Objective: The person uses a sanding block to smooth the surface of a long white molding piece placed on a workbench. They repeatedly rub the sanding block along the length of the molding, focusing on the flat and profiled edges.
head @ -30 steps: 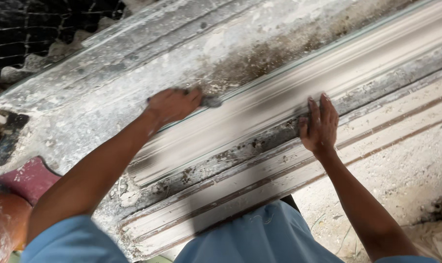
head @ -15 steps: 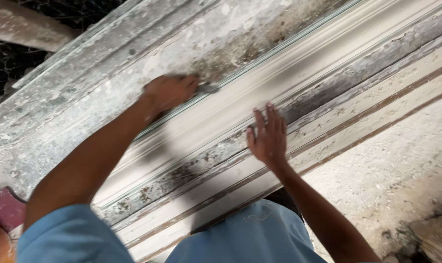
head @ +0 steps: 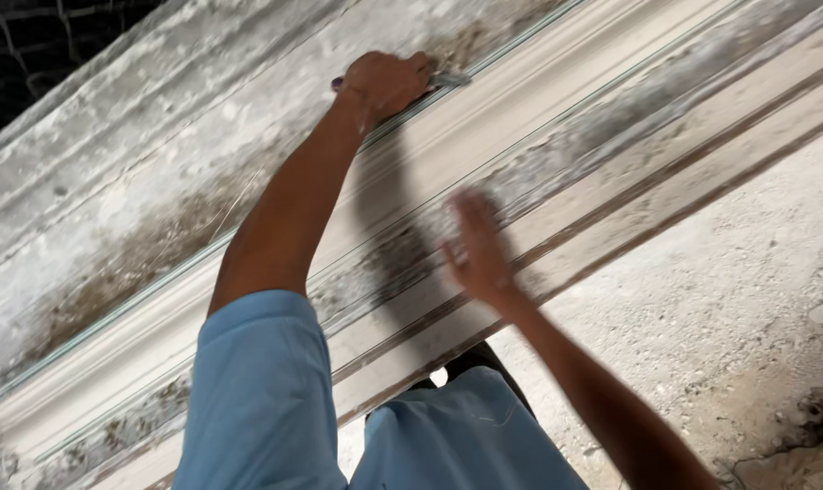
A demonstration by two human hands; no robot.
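At the bottom of the frame, nearest the camera, a light blue shirt (head: 257, 399) fills the lower middle, its short sleeve covering the upper left arm. From the lower right corner the bare right arm runs up toward the centre, and the right hand (head: 477, 249) sits just right of the middle of the frame. It is blurred, with the palm flat and fingers spread apart, grasping nothing; whether it touches the surface below cannot be told from the blur.

Under that hand lies a long white plaster moulding (head: 275, 272), running as a diagonal band from the lower left to the upper right of the frame. It has several parallel ridges and grooves, with grey and brown staining along some of them. To the lower right of it is a rough, pale floor (head: 747, 272) strewn with grit and small lumps.

Farther up, the left arm stretches from the sleeve to the upper middle of the frame. The left hand (head: 386, 82) is clenched around a small scraper (head: 448, 80); a flat grey blade shows on the hand's right side, lying against the moulding's upper edge, and a dark handle end pokes out on its left.

In the upper left corner, farthest away, dark wire mesh (head: 30, 45) shows.
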